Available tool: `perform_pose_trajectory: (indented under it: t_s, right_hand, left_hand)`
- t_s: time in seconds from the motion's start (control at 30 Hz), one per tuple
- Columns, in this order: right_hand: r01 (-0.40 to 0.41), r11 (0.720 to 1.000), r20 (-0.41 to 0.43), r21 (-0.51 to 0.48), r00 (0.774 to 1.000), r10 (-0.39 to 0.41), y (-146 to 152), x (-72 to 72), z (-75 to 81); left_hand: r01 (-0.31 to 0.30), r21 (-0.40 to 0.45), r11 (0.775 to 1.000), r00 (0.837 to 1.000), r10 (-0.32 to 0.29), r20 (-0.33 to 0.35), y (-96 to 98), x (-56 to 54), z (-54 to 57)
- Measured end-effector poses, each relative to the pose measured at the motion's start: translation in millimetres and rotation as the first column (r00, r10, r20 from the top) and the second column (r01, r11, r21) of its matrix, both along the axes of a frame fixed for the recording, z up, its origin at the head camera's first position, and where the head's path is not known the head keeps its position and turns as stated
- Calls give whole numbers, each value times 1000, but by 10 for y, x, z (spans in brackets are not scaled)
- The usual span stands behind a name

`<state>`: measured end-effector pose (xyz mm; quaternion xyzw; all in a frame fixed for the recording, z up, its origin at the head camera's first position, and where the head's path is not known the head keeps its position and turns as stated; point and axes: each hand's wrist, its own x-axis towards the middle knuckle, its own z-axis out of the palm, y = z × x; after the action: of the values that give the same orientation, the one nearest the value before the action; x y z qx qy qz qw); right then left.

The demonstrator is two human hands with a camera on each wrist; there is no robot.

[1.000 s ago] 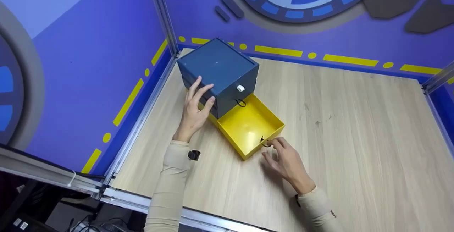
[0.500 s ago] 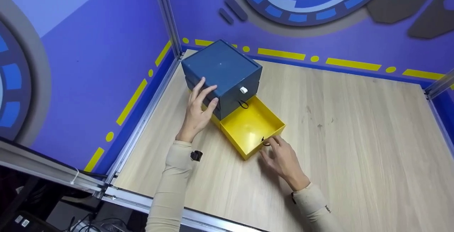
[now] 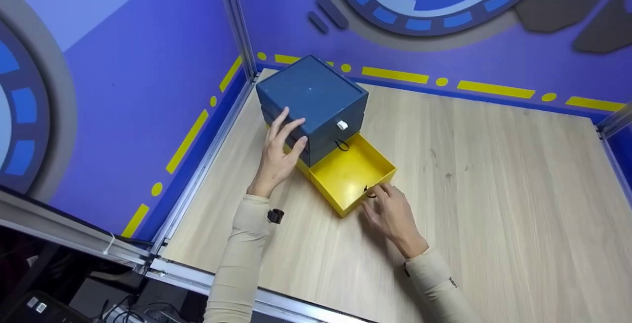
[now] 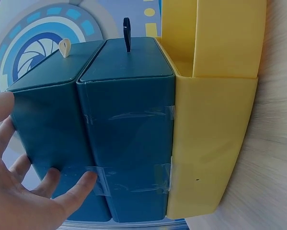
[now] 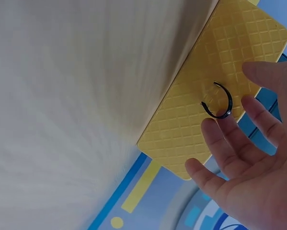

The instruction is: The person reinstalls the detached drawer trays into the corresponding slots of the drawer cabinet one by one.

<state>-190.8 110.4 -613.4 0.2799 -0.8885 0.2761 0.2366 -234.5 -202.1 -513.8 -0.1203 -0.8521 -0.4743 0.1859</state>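
A stack of drawer units stands at the table's back left: two dark blue units [image 3: 312,91] above a yellow casing [image 4: 210,143]. From the casing a yellow drawer [image 3: 345,172] sticks out, pulled well forward. My left hand [image 3: 276,162] rests spread on the upper blue unit's side and top edge. Against the yellow drawer's textured front are the fingers of my right hand [image 3: 394,214], loosely bent beside a black loop handle [image 5: 230,98]. The loop is not gripped. A white tab [image 3: 342,125] and another black loop [image 4: 127,34] mark the blue fronts.
Purple-blue printed walls [image 3: 163,66] enclose the wooden table [image 3: 493,204] at the left and back. A metal frame rail [image 3: 197,278] runs along the near edge. Cables and dark equipment [image 3: 54,308] lie below it at the lower left.
The yellow drawer has slid slightly inward, under the blue units. My right hand has come up to its front and moved with it. The left hand stays on the blue unit; the view shifts slightly.
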Motion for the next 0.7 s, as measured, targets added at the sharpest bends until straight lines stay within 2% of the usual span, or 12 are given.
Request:
perform_pose_trajectory:
  t_s: [0.4, 0.7]
  right_hand:
    - [-1, 1000, 14, 25, 1000, 0, -79, -117, -4]
    - [5, 999, 67, 35, 998, -7, -114, -241, 37]
  left_hand:
    - [-3, -14, 1000, 1000, 3, 16, -20, 9, 4]
    - [-2, -15, 1000, 1000, 2, 10, -12, -5, 21]
